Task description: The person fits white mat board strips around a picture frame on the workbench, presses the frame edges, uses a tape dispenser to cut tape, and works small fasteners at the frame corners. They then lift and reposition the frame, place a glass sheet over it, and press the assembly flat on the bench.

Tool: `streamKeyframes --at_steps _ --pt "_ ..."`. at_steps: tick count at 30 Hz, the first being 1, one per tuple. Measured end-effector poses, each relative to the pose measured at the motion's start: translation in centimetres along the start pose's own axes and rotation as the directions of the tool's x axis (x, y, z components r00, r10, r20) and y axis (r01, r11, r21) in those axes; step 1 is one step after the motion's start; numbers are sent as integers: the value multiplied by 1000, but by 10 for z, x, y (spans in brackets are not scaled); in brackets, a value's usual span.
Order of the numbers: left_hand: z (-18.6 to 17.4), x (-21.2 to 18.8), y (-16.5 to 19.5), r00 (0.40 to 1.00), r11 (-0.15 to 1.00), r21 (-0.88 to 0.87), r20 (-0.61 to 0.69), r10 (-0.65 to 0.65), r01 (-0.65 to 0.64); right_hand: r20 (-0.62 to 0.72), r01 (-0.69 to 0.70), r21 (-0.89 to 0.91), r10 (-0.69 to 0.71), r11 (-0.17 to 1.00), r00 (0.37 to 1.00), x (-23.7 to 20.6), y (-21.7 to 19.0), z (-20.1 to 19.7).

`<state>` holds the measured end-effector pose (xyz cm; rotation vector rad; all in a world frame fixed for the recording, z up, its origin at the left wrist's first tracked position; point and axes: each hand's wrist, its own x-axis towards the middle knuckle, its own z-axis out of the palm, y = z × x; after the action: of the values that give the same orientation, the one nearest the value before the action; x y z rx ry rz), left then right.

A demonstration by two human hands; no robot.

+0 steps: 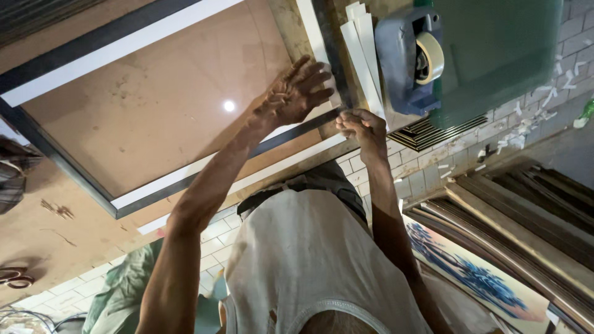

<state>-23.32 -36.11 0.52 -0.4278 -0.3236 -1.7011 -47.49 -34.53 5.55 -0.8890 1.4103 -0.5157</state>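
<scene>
Left hand (296, 93): lying flat, fingers spread, grip wide, pressing the framed board (154, 105) down on the tabletop (55, 235), likely steadying its corner. Right hand (359, 125): grip closing narrow at that corner, just beside the frame's edge; whether it is pinching anything, I cannot tell. Tape dispenser (408, 59): holding one pale roll, sitting near, beside white strips (365, 49).

My left hand (296, 93) hides the frame (74, 176) corner beneath it; my right hand (361, 125) curls shut, hiding whatever it pinches.
</scene>
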Motion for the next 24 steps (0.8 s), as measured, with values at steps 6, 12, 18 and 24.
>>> streamKeyframes --at_steps 6,12,18,24 --pt "-21 -24 13 986 987 92 -116 -118 129 53 -82 -23 83 996 995 4 -1 5" --pt "-21 -26 19 952 929 255 -215 -217 270 62 -147 -43 149 988 987 9 1 6" --pt "-10 -18 24 964 960 129 -131 -230 247 90 -165 -17 165 986 982 15 4 6" --pt "-26 -21 19 856 919 41 -382 -348 392 85 -198 -27 200 980 976 17 2 5"
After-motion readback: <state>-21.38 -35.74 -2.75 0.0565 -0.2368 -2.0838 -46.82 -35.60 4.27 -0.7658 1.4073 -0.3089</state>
